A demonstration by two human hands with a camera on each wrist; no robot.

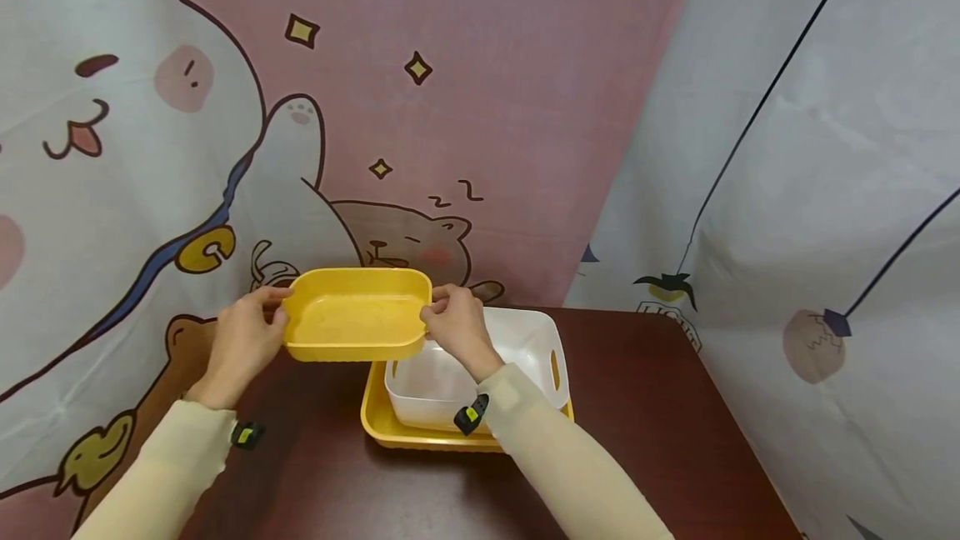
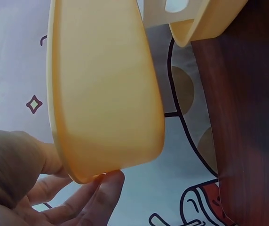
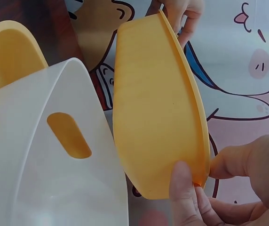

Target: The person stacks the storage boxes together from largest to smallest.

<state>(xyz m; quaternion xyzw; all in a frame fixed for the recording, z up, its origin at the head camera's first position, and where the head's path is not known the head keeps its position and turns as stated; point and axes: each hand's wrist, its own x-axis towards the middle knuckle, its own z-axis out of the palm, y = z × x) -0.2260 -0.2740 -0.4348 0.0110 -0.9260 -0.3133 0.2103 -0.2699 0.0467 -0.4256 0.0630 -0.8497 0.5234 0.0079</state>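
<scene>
A shallow yellow tray (image 1: 360, 315) with rounded corners is held up above the table between both hands, its inside facing the head camera. At its left end the left hand (image 1: 243, 344) pinches the rim; the left wrist view shows those fingers (image 2: 108, 193) at the tray's end wall. My right hand (image 1: 459, 325) grips the opposite end, thumb and fingers on either side of the rim in the right wrist view. Below and behind the right hand, a white plastic basket (image 1: 525, 340) with oval handle holes sits inside a larger yellow tray (image 1: 390, 427).
The stacked containers stand on a dark reddish-brown table (image 1: 645, 432). Cloth with cartoon animals (image 1: 525, 107) hangs behind the table and along its right side. Each wrist carries a small black strapped device (image 1: 247, 435).
</scene>
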